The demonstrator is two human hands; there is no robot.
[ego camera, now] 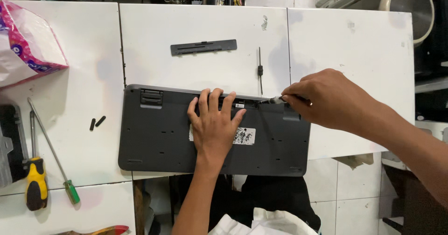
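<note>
Keyboard (163,132) lies face down on white table (350,43), near edge overhanging. Left hand (214,123) flat and open, pressing its middle. Right hand (326,97) clenched on a small tool (276,100), tip at the open top-edge compartment. Cover strip (203,47) already off, above keyboard. Two rubber feet (97,122) and screwdrivers (36,181) left of it. Back shell not yet off.

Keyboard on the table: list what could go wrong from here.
1. The upturned keyboard overhangs the near edge of the table; only the left hand pins it, so it might tip off.
2. The right hand works a tool tip near the left fingertips; a slip could jab them.
3. The two small black pieces lie loose and could roll away.
</note>
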